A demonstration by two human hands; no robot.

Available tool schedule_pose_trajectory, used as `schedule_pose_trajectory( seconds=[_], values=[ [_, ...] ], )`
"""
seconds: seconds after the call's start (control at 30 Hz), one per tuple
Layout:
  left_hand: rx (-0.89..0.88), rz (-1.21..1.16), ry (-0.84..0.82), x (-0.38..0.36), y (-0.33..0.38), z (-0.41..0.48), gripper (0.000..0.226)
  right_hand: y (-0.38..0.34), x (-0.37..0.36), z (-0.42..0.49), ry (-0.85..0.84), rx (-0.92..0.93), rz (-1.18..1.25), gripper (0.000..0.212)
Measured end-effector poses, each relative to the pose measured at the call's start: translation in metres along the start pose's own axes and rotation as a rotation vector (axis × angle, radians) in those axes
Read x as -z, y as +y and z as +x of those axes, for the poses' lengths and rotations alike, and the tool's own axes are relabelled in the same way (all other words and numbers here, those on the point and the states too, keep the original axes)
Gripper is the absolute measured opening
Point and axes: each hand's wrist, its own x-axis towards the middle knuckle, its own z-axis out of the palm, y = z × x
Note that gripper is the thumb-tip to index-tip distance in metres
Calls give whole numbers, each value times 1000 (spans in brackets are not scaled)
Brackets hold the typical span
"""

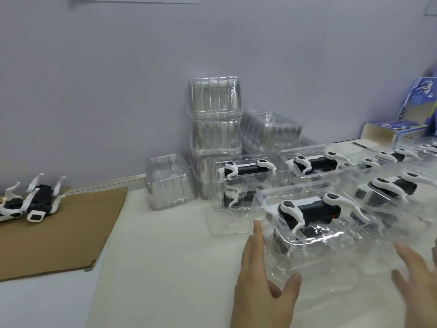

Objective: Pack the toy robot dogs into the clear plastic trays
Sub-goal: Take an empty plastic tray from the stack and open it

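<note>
The left hand (pixel 257 287) is reaching out flat over the white table (pixel 165 256). Its fingers (pixel 257 229) are stretching straight and close together, and the thumb is sticking out wide. The right hand (pixel 418 280) is blurry, with its fingers spreading apart and holding nothing.

Between the two hands the nearest tray (pixel 319 263) is sitting on the table. It is clear and shiny. Inside it a toy dog (pixel 309 211) is lying on its side, with a black body and white legs. The dog is resting just past the left fingertips, a little to their right. The left fingertips are coming right up beside the tray's left corner and the thumb is pointing at its front edge. I cannot tell if they are touching it.

Behind it, more packed trays (pixel 314 163) are sitting in rows, each with a dog inside. Further back, empty trays (pixel 215 114) are piling up against the wall. Far left, loose toy dogs (pixel 40 200) are lying legs up on brown cardboard (pixel 56 230). Far right, blue boxes (pixel 418 102) are standing.
</note>
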Motion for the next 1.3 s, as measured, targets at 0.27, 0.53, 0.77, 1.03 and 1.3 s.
schedule_pose_trajectory(
  seconds=[0.27, 0.53, 0.77, 1.03, 1.3],
  values=[
    [35, -68, -103, -14, 8, 6, 105, -2, -2, 4, -14, -71, 102, 55],
    [77, -124, -162, -43, 25, 11, 104, -11, -1, -45, -92, 50, 92, 62],
    [86, -125, -175, -64, 39, 14, 106, -21, -1, -49, -149, 91, 70, 64],
    [85, -201, -233, -64, 38, 18, 108, -29, -4, -47, -242, 241, -70, 74],
    [148, -314, -256, -42, 27, 24, 95, -54, -12, -32, -347, 655, -441, 63]
  ],
)
